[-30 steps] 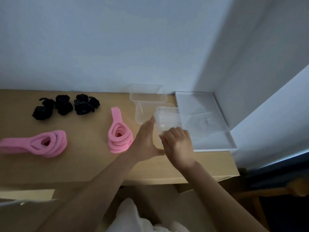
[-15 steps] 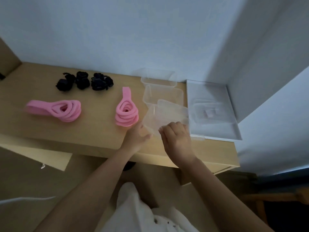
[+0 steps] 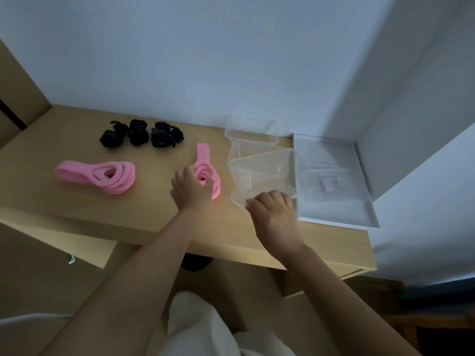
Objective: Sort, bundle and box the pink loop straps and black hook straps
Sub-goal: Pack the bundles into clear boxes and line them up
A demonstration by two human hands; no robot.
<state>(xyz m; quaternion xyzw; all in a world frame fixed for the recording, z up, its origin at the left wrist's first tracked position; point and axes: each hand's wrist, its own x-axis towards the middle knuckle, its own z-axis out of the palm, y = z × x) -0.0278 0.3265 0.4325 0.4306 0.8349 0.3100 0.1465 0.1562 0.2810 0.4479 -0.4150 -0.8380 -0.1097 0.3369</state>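
Landmark: we take the tilted clear box (image 3: 262, 176) on the wooden desk (image 3: 77, 201) as our reference.
Right hand (image 3: 273, 217): we see it grip the box's near rim, fingers curled over the edge.
Left hand (image 3: 191, 192): just left of the box, its fingers and thumb curl round the near pink coil (image 3: 209, 173), gripping it.
Near pink coil: just left of the box, with one strap end pointing away from us.
Second pink bundle (image 3: 102, 174): well left of the box, lying on the desk, apart from both hands.
Black hook straps (image 3: 141, 134): left of the box and further back, rolled in a clump; we cannot count them.
Other clear boxes (image 3: 250, 129): two, just behind the box.
White tray (image 3: 334, 214): just right of the box.
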